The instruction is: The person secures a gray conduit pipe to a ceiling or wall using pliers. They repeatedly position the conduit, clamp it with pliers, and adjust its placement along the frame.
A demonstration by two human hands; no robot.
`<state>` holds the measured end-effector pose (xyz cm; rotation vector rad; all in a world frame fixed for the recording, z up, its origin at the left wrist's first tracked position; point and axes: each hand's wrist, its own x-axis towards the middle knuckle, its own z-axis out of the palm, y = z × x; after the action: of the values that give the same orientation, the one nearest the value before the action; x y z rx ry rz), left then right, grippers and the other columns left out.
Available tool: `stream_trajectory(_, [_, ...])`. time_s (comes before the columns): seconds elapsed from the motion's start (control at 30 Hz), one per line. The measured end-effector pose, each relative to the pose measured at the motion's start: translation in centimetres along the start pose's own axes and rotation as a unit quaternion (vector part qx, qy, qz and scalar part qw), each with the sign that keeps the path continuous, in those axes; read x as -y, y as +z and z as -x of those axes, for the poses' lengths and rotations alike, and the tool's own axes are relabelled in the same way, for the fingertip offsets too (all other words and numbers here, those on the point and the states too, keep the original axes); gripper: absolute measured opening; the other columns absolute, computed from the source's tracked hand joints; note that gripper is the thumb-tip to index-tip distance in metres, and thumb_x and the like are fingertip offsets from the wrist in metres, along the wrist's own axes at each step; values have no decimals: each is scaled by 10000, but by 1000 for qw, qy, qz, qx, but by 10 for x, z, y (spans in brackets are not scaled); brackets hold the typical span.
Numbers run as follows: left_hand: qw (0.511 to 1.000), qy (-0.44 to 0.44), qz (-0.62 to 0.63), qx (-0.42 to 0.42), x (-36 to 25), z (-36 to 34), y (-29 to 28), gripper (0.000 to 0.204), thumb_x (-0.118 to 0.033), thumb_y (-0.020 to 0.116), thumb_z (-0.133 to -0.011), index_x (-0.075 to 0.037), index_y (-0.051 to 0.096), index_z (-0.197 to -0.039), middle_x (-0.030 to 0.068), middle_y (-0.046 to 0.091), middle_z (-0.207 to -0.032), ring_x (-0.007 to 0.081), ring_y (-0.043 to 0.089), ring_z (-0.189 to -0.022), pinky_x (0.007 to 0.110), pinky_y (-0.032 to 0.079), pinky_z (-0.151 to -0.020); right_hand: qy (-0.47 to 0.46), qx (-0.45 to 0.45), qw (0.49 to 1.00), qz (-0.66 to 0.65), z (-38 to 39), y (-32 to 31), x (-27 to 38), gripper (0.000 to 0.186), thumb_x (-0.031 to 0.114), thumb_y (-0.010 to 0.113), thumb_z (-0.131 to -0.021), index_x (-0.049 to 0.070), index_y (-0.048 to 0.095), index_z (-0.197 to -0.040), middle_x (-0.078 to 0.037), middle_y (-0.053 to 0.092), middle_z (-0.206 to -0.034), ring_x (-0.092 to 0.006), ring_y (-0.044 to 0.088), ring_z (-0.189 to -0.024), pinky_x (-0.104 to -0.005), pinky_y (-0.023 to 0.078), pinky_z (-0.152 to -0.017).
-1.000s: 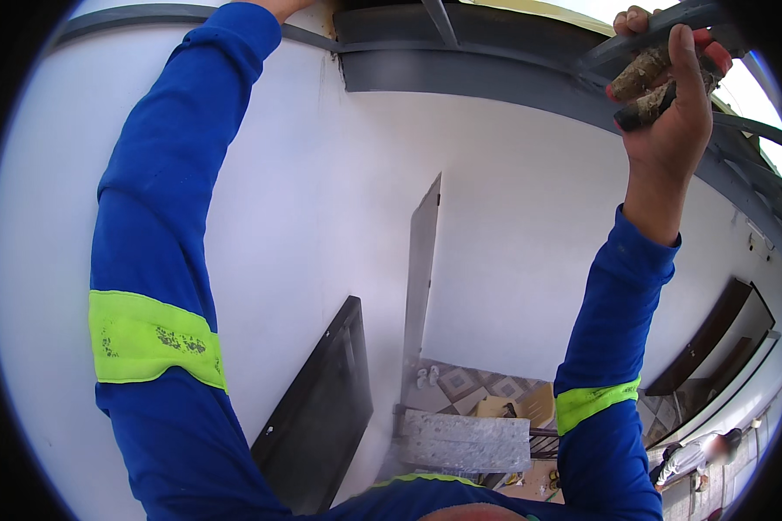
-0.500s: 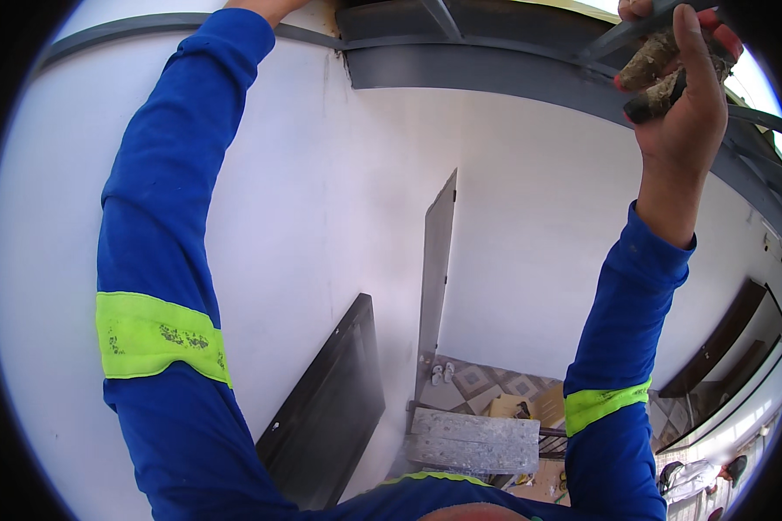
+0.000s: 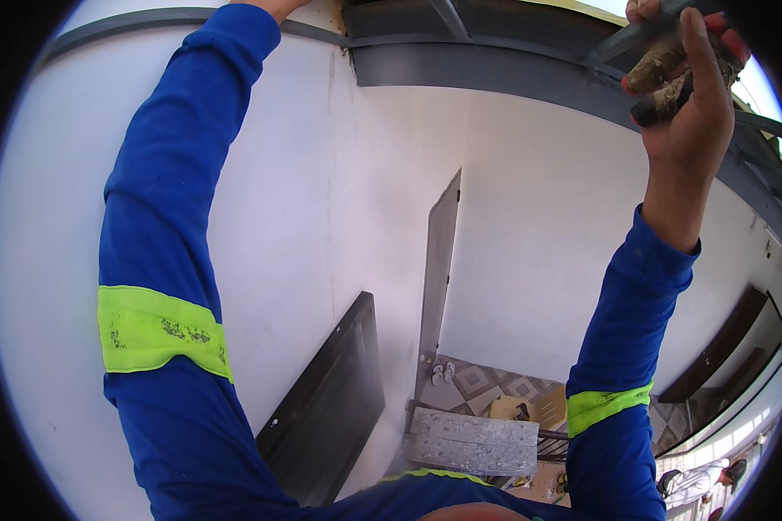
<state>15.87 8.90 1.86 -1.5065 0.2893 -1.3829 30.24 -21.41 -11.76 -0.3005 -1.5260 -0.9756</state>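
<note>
Both my arms, in blue sleeves with yellow-green bands, reach up toward the roof framing. My right hand (image 3: 705,126) is raised at the upper right, its fingers closed around a tool with two handles, which looks like pliers (image 3: 660,71). The handles are red and black and crusted with grey-brown dirt. The tool's head is not clear against the dark grey metal beam (image 3: 487,71) beside it. Only the wrist of my left hand (image 3: 274,7) shows at the top edge, near where the framing meets the white wall; its fingers are out of the picture.
Below me stands a paint-spattered plank platform (image 3: 473,441). A dark panel (image 3: 326,399) juts from the left wall, and a narrow grey door (image 3: 440,260) is at the corner. Slippers (image 3: 443,373) lie on the tiled floor. Another person (image 3: 695,480) is at the lower right.
The view has shifted very slightly. My right hand and the tool appear a little farther right; my left arm holds nearly the same pose.
</note>
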Motion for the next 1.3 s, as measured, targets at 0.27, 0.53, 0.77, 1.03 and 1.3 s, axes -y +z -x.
stream_trajectory(0.27, [966,-145,-48,210,-34,-8,-44,446,-116,822,-778,18,681,-1180,262,674,-1185,405,645,-1146,461,541,-971,4,12,1000,20,0,-2,1,176,251,587,-1057,129,564,-1181,-34,632,-932,-141,597,-938,-295,468,-898])
stream_trajectory(0.53, [915,-381,94,100,-129,8,-52,501,-126,844,-799,38,630,-1221,226,650,-1170,405,609,-1168,453,490,-1048,37,3,999,-26,-4,-8,1,189,237,601,-1044,110,577,-1183,-57,642,-976,-171,624,-952,-318,495,-891])
stream_trajectory(0.77, [920,-384,79,18,-131,37,19,461,-118,810,-810,-3,623,-1215,193,648,-1143,386,580,-1171,499,432,-1052,150,-24,986,-73,-14,-40,-16,260,214,661,-1000,10,609,-1152,-159,701,-1031,-287,676,-1061,-414,505,-1035])
stream_trajectory(1.03, [922,-374,88,-57,-132,48,29,442,-110,782,-808,-37,620,-1213,169,643,-1150,382,577,-1152,493,403,-1069,167,-17,982,-91,-17,-37,-13,284,224,668,-999,-4,602,-1154,-179,681,-1077,-298,663,-1086,-426,489,-1053])
stream_trajectory(1.3, [923,-361,105,-89,-140,55,31,540,-115,761,-820,-23,552,-1309,184,580,-1275,387,513,-1253,513,353,-1130,159,-28,986,-38,-11,-32,-10,324,233,613,-1030,-53,559,-1172,-173,655,-1078,-291,634,-1107,-456,465,-1078])
